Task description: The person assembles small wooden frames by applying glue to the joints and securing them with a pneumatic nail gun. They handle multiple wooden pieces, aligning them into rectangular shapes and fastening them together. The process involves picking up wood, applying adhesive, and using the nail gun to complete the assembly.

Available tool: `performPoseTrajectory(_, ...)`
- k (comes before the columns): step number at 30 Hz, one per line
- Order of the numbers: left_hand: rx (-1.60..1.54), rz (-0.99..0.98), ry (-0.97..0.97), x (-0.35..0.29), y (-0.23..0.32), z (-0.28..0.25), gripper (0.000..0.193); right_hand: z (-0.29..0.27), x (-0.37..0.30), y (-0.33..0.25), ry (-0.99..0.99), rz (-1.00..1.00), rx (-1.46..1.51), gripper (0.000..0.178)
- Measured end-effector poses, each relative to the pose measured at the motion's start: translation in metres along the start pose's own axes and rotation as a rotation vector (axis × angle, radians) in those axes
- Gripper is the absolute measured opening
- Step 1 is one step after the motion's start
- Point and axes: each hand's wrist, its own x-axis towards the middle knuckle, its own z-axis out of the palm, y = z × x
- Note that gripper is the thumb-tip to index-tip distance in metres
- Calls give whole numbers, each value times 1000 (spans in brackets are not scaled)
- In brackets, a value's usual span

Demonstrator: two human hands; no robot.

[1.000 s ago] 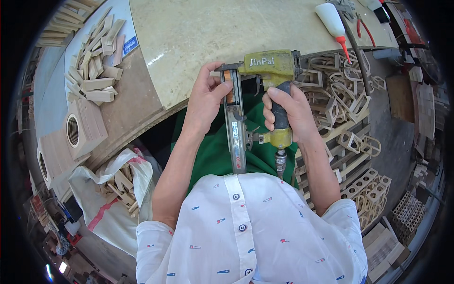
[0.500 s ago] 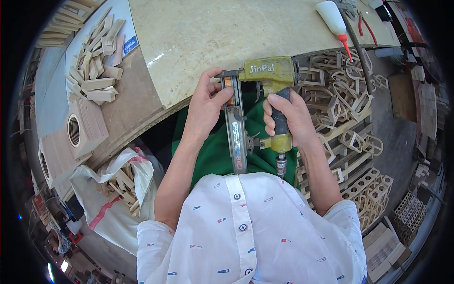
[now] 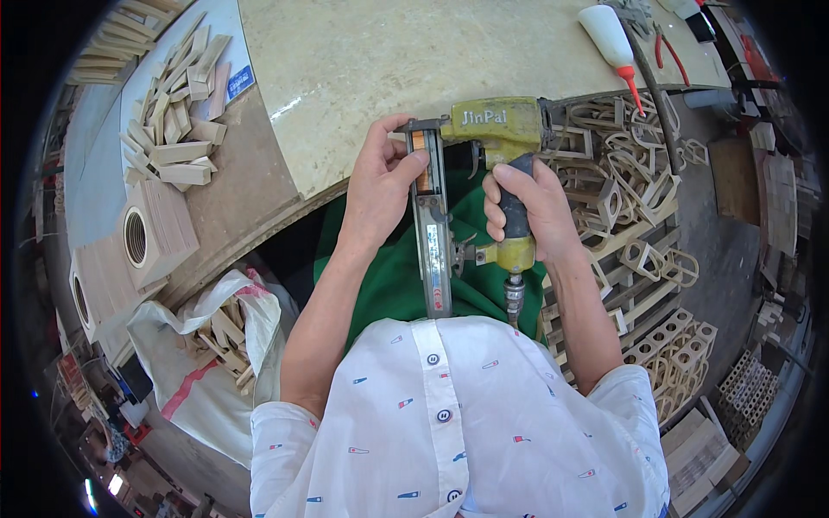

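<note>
A yellow-green pneumatic staple gun [image 3: 496,125] lies sideways over my lap, beside the bench edge. My right hand [image 3: 540,203] is wrapped round its dark grip, thumb on top. The long metal magazine [image 3: 433,250] points toward my shirt, its upper end open. Inside that opening lies a copper-coloured strip of staples [image 3: 422,182]. My left hand [image 3: 377,194] pinches the magazine there, with its thumb on the strip and its forefinger near the gun's nose. The rest of its fingers are partly hidden behind the magazine. An air fitting [image 3: 514,298] hangs below the grip.
On the bench [image 3: 363,60] lie a pile of wooden pieces [image 3: 181,154], a white glue bottle [image 3: 604,34] with a red tip, and red pliers [image 3: 671,56]. A white sack [image 3: 181,345] holds wood offcuts at left. Many wooden frames [image 3: 604,186] are stacked at right.
The staple gun has shifted slightly to the right, with both hands still on it. My left thumb and forefinger have moved up a little along the magazine's end.
</note>
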Motion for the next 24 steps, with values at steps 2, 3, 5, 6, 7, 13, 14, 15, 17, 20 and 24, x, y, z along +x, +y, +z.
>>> performPoseTrajectory(2,1,8,-3,3,3,1,39,-1,3,-2,-11,-15,6,23)
performPoseTrajectory(3,4,12,2,3,3,1,39,-1,3,-2,-14,-17,5,23)
performPoseTrajectory(5,16,18,7,3,4,1,39,-1,4,-2,-19,-22,2,23)
performPoseTrajectory(6,24,19,6,4,4,1,39,-2,5,-2,-18,-19,1,24)
performPoseTrajectory(7,32,20,5,4,4,1,39,-2,5,-1,-17,-15,0,24)
performPoseTrajectory(13,54,17,15,8,0,1,40,-3,10,-2,-13,-7,-13,24)
performPoseTrajectory(14,68,22,15,9,0,2,40,-4,11,-2,-16,-6,-18,24)
performPoseTrajectory(15,82,27,18,9,0,1,40,-5,13,-2,-19,-4,-14,24)
performPoseTrajectory(17,113,44,31,8,-2,1,41,-9,15,1,-25,1,-8,24)
performPoseTrajectory(20,145,89,56,11,-9,3,40,-6,16,0,-10,2,-33,20)
performPoseTrajectory(24,116,154,62,16,-2,2,39,-4,24,-7,-59,-20,-16,25)
